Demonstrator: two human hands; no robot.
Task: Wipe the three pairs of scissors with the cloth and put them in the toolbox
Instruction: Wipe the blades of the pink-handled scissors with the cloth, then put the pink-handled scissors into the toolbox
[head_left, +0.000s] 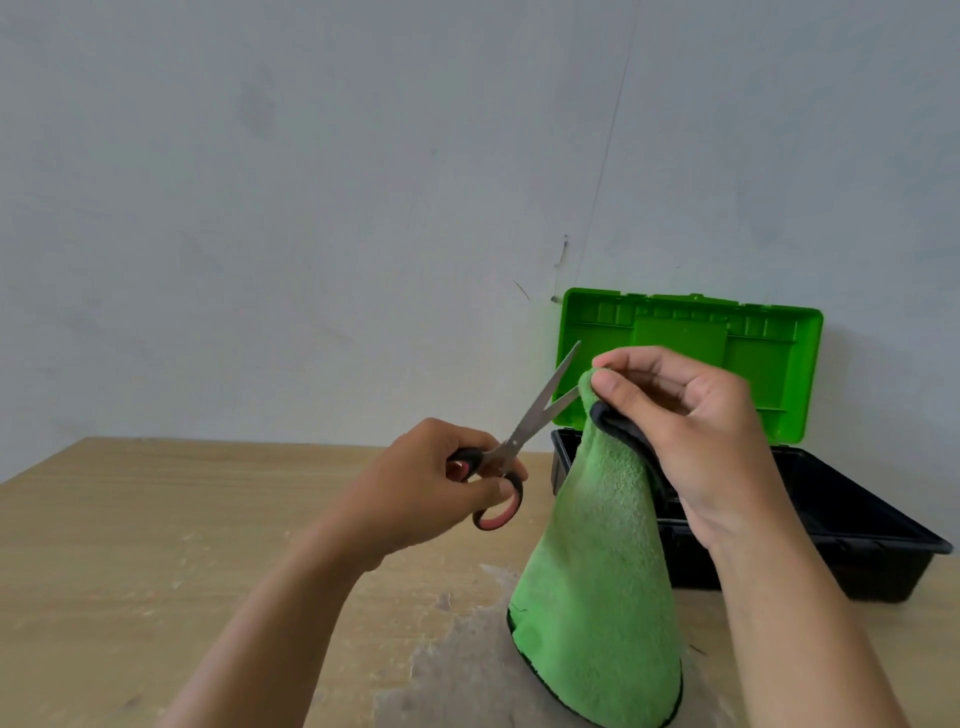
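Left hand (415, 478) grips open scissors (524, 431); right hand (680, 431) apparently pinches cloth (592, 561) over blade.

A pale grey wall (311, 182), faintly smudged, fills the upper view. A thin dark line (613, 130) runs down it. Below lies a light wooden worktop (156, 519), worn grey near its front.

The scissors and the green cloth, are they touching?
Touching. The head view shows the lower blade tip of the scissors running into the top of the green cloth, where the right hand pinches it.
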